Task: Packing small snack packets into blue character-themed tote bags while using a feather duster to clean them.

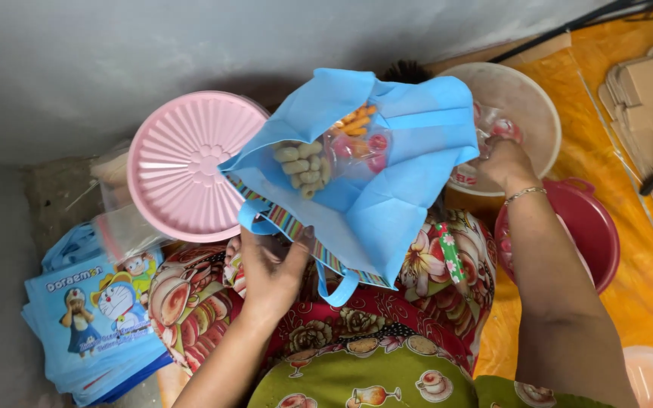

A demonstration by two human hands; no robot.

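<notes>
- The light blue fabric bag (387, 189) is hanging open over the lap, just right of the pink ribbed lid (190, 162); snack packets (326, 155) are lying inside
- Being soft and light, it is probably sagging unless gripped at the rim or handles
- The left hand (266, 276) is pinching the bag's lower edge, wrist bent upward
- The right hand (504, 162) is reaching right of the bag into the beige bowl (534, 102), fingers curling closed around a small red-and-white packet (466, 175)
</notes>
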